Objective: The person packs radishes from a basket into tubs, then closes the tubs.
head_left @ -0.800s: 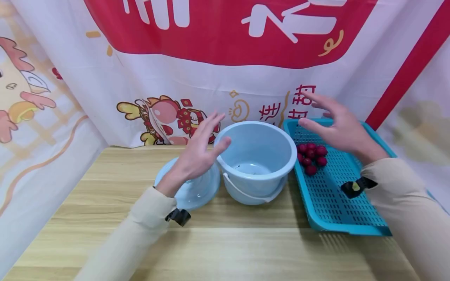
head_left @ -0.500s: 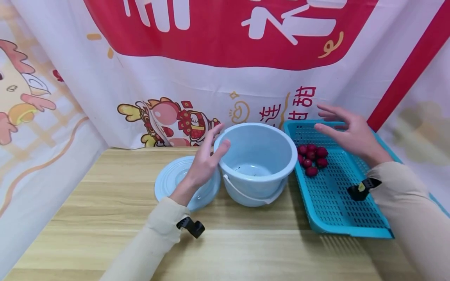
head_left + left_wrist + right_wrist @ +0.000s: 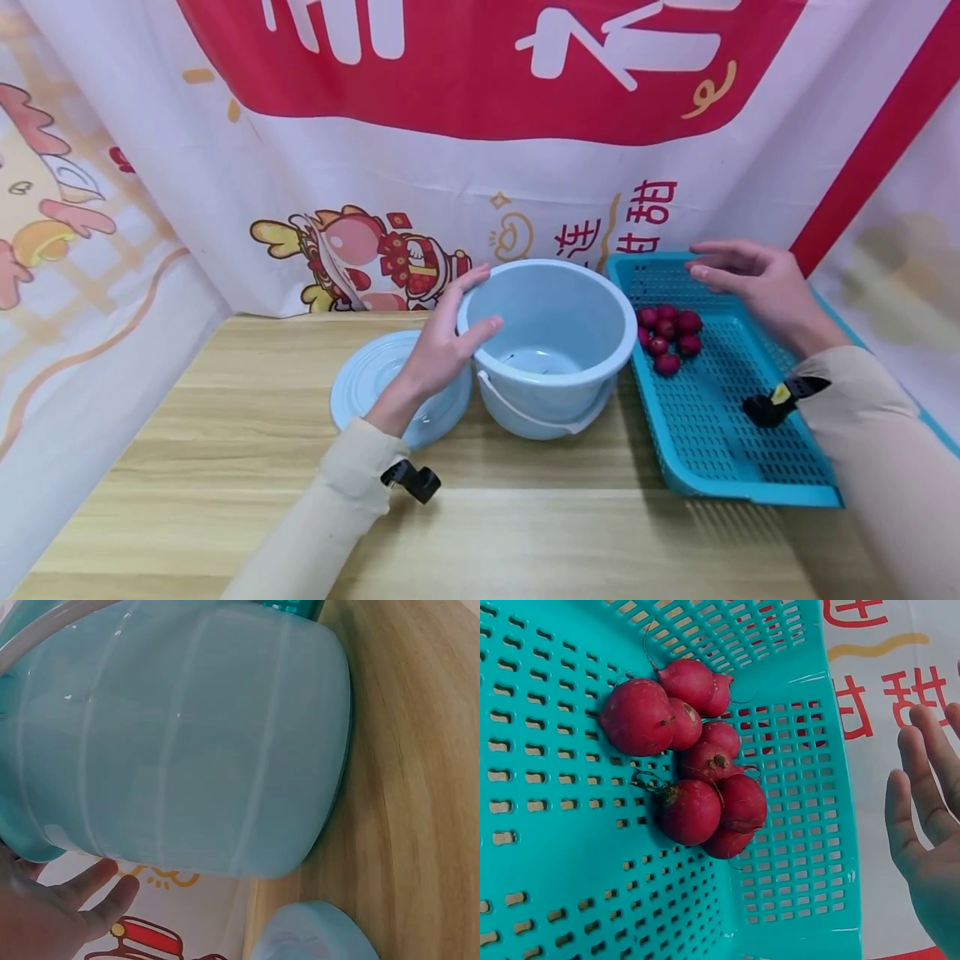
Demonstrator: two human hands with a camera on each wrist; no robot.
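Observation:
My left hand (image 3: 442, 342) is at the left side of a light blue bucket (image 3: 543, 400), its thumb over the rim and its fingers along the outer edge. In the left wrist view, the fingers (image 3: 112, 900) look straight and spread beside the bucket wall (image 3: 172, 750); whether they press on it I cannot tell. My right hand (image 3: 780, 292) hovers over the back of a teal basket (image 3: 720, 450), fingers loosely bent, holding nothing. Small round red radishes (image 3: 666, 337) lie clustered at the basket's left side. The right wrist view shows the radishes (image 3: 694, 810) apart from the hand (image 3: 937, 847).
A light blue lid (image 3: 375, 375) lies on the wooden table (image 3: 480, 542), left of the bucket and partly behind my left arm. The bucket's handle (image 3: 525, 417) hangs down in front. A printed cloth (image 3: 420, 183) hangs behind the table.
My left hand has moved right, up to the bucket's rim. My right hand has drawn right and lower over the basket, its fingers bending somewhat. Bucket, lid and radishes look unmoved.

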